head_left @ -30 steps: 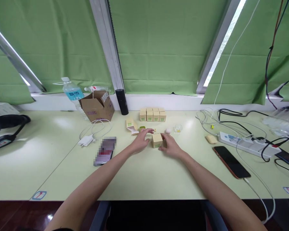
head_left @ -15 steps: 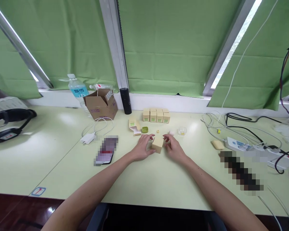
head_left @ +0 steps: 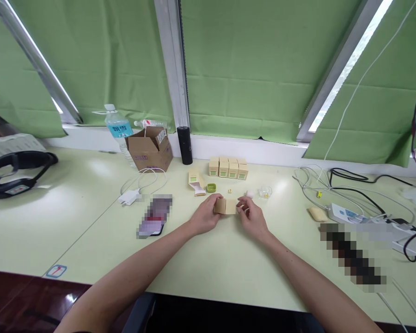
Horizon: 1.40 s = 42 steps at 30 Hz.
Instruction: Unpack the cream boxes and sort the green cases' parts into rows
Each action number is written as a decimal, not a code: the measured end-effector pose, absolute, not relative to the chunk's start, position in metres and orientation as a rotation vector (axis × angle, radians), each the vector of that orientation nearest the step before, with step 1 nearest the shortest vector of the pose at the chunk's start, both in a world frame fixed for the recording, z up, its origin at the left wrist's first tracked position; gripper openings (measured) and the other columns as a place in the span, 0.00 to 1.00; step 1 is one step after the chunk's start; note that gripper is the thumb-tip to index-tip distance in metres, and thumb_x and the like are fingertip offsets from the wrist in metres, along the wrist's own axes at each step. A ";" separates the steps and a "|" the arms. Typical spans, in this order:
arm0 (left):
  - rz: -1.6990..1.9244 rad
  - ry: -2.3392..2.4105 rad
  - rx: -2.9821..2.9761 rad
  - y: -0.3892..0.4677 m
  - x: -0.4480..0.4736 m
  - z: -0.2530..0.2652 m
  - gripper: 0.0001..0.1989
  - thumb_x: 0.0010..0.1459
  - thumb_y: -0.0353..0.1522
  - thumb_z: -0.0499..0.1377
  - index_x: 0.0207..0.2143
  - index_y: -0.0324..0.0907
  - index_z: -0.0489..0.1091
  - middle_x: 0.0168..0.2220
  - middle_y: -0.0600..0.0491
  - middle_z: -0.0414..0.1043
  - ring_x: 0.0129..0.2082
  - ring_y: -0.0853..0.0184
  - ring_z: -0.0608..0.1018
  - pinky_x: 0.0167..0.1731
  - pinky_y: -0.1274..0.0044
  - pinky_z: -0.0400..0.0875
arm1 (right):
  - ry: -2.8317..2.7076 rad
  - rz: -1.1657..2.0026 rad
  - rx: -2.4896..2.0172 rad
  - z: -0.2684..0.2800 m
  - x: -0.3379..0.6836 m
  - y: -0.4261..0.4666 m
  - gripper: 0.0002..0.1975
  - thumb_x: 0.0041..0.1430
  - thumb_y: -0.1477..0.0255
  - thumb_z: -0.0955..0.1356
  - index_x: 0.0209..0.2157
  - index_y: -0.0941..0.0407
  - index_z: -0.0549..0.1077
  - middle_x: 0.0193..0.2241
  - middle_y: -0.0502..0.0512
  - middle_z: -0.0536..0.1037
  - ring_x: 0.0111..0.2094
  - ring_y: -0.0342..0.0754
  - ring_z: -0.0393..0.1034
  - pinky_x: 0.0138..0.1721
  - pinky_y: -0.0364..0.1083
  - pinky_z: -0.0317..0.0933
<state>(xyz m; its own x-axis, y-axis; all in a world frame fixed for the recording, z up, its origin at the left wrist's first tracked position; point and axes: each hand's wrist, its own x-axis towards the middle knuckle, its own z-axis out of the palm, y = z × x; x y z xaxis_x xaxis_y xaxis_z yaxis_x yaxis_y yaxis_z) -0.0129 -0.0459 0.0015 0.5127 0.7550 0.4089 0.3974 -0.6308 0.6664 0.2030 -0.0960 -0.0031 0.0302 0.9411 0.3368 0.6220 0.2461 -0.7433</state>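
Note:
A small plain cardboard box [head_left: 225, 206] is tilted in my left hand [head_left: 205, 215], whose fingers and thumb are closed on its left side. Two of the box's faces show, the left one darker. At the box's right edge is my right hand [head_left: 253, 217], fingers curled in toward the thumb; whether they pinch the edge cannot be made out. Just beyond my hands lie an opened small carton [head_left: 196, 182], a green square dish [head_left: 211, 188], a tiny yellow piece [head_left: 229, 191], a pale pinkish lump [head_left: 249, 194] and a clear dish [head_left: 265, 192].
Several matching small boxes [head_left: 228, 168] stand in a row behind. Farther left are a black cylinder [head_left: 185, 145], a brown carton [head_left: 149, 150], a water bottle [head_left: 119, 132], a white charger [head_left: 129, 197] and a phone [head_left: 156, 215]. At right are a power strip [head_left: 343, 214] and cables.
The small box has turned and lifted in my left hand, which has closed on it. My right hand's fingers have curled in beside its right edge. The view has shifted slightly.

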 end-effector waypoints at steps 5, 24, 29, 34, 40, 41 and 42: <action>0.959 0.922 2.378 -0.047 -0.011 0.000 0.22 0.58 0.30 0.63 0.53 0.45 0.61 0.51 0.46 0.71 0.50 0.56 0.76 0.48 0.63 0.75 | -1.647 0.615 -1.391 -0.001 0.195 -0.102 0.18 0.64 0.62 0.64 0.53 0.52 0.63 0.43 0.57 0.80 0.34 0.49 0.75 0.34 0.48 0.69; 0.834 0.827 2.843 -0.051 -0.010 0.001 0.25 0.55 0.22 0.52 0.56 0.42 0.60 0.55 0.41 0.67 0.53 0.53 0.74 0.45 0.65 0.76 | -1.699 0.630 -1.379 0.005 0.186 -0.114 0.32 0.59 0.71 0.65 0.63 0.50 0.53 0.52 0.62 0.71 0.38 0.50 0.75 0.36 0.50 0.72; 0.806 0.882 2.903 -0.057 -0.007 0.007 0.21 0.62 0.33 0.60 0.56 0.43 0.62 0.56 0.39 0.68 0.52 0.50 0.75 0.46 0.60 0.74 | -1.679 0.619 -1.404 0.004 0.184 -0.114 0.35 0.57 0.72 0.65 0.65 0.51 0.50 0.54 0.64 0.70 0.38 0.50 0.75 0.36 0.50 0.72; 0.921 0.889 2.924 -0.057 -0.006 0.006 0.22 0.62 0.31 0.60 0.57 0.42 0.63 0.55 0.41 0.71 0.57 0.48 0.71 0.55 0.56 0.69 | -1.622 0.620 -1.431 0.004 0.187 -0.112 0.35 0.56 0.74 0.65 0.64 0.50 0.51 0.53 0.63 0.72 0.38 0.49 0.76 0.37 0.50 0.72; 1.026 0.932 2.831 -0.052 -0.012 0.007 0.25 0.60 0.30 0.62 0.58 0.41 0.62 0.53 0.42 0.72 0.54 0.50 0.72 0.53 0.58 0.71 | -1.514 0.611 -1.329 0.006 0.193 -0.107 0.29 0.59 0.71 0.64 0.61 0.51 0.52 0.48 0.58 0.76 0.34 0.48 0.77 0.38 0.51 0.73; 1.027 0.937 2.821 -0.051 -0.013 0.008 0.24 0.60 0.31 0.62 0.58 0.41 0.62 0.53 0.43 0.72 0.54 0.50 0.72 0.53 0.58 0.71 | -1.521 0.609 -1.317 0.006 0.192 -0.107 0.29 0.60 0.68 0.64 0.61 0.51 0.53 0.48 0.59 0.75 0.35 0.49 0.77 0.38 0.51 0.73; 1.024 0.934 2.820 -0.051 -0.013 0.008 0.24 0.60 0.32 0.62 0.58 0.42 0.62 0.53 0.43 0.73 0.53 0.50 0.73 0.53 0.58 0.71 | -1.536 0.609 -1.315 0.006 0.191 -0.107 0.29 0.61 0.66 0.65 0.61 0.51 0.53 0.49 0.60 0.74 0.37 0.50 0.76 0.38 0.51 0.73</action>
